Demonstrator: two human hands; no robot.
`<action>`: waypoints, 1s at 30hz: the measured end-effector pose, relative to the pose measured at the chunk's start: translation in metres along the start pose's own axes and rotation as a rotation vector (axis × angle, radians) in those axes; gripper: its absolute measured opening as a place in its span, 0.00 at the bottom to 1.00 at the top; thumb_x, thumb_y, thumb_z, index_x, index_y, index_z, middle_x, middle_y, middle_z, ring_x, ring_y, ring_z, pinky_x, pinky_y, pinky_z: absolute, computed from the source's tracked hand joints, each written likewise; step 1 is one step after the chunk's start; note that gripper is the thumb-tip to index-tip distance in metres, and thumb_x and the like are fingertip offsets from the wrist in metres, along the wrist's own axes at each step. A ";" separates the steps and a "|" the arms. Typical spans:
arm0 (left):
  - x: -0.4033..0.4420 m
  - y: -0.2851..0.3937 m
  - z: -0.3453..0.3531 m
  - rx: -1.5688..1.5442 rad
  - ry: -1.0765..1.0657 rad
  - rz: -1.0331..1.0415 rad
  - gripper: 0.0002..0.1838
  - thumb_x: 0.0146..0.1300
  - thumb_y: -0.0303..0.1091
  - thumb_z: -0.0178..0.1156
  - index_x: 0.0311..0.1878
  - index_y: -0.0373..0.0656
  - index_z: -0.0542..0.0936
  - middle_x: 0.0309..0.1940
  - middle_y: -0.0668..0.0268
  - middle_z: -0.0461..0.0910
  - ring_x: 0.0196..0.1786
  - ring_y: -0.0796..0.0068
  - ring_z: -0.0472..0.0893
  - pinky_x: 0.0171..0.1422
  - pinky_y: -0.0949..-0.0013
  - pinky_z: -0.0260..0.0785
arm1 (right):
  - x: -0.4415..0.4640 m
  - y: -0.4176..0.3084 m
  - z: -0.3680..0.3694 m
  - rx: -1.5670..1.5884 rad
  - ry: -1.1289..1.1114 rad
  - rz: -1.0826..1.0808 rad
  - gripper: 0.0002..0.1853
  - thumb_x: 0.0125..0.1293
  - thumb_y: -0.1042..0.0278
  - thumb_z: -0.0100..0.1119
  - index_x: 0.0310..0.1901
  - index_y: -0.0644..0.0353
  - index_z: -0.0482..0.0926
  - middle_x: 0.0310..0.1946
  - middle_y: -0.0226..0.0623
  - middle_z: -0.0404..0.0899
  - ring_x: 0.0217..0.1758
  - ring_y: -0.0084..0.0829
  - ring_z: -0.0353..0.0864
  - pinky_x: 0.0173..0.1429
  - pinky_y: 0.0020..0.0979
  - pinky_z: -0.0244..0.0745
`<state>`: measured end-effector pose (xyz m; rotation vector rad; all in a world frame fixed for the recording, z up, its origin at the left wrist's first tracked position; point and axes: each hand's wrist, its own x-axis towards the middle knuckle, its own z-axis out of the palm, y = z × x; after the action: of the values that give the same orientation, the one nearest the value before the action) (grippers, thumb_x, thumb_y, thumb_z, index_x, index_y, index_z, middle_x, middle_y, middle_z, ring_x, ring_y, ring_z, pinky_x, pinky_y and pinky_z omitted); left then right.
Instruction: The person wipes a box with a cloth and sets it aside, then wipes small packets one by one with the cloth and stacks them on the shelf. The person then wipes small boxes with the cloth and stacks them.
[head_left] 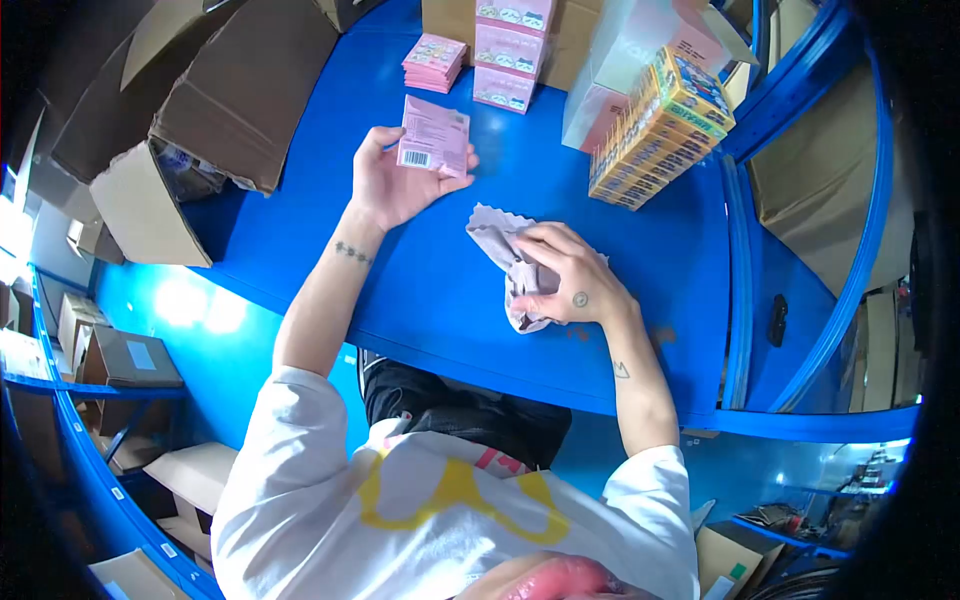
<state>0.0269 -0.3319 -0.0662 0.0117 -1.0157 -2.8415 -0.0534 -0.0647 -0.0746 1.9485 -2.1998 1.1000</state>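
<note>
In the head view, my left hand holds a flat pink packet, its barcode side facing up, with the thumb and fingers at its edges. My right hand is closed over a crumpled greyish cloth with a zigzag edge, which lies on the blue table. Part of the cloth is hidden under the palm and fingers. Beyond my left hand sits a small stack of similar pink packets. Pink boxes with cartoon figures are piled just right of that stack.
A stack of yellow boxes stands at the right, beside a large white and pink box. Open brown cartons crowd the left side. Blue metal frame bars edge the table on the right, with a small black object beyond them.
</note>
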 end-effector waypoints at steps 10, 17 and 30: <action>0.003 -0.021 -0.010 -0.338 -0.247 -0.040 0.40 0.65 0.53 0.46 0.76 0.45 0.51 0.67 0.41 0.64 0.62 0.44 0.74 0.67 0.44 0.66 | -0.017 0.046 0.013 -0.090 -0.047 -0.039 0.28 0.46 0.69 0.75 0.53 0.59 0.82 0.38 0.34 0.85 0.39 0.40 0.83 0.55 0.37 0.77; 0.004 -0.032 -0.003 -0.320 -0.248 -0.031 0.37 0.69 0.53 0.44 0.76 0.45 0.53 0.67 0.43 0.65 0.64 0.47 0.72 0.68 0.42 0.62 | 0.017 -0.010 -0.010 0.642 0.567 0.471 0.13 0.61 0.80 0.52 0.48 0.60 0.76 0.28 0.33 0.80 0.21 0.17 0.69 0.25 0.19 0.64; -0.013 -0.072 -0.008 -0.543 -0.244 -0.126 0.22 0.78 0.46 0.40 0.67 0.45 0.67 0.62 0.59 0.73 0.65 0.63 0.73 0.68 0.57 0.64 | 0.091 -0.010 0.079 -0.240 0.406 -0.040 0.30 0.61 0.72 0.50 0.66 0.70 0.65 0.69 0.53 0.65 0.70 0.51 0.66 0.74 0.46 0.57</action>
<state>0.0315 -0.2799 -0.1183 -0.3382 -0.2456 -3.1912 -0.0310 -0.1828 -0.0892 1.5099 -1.9612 1.0556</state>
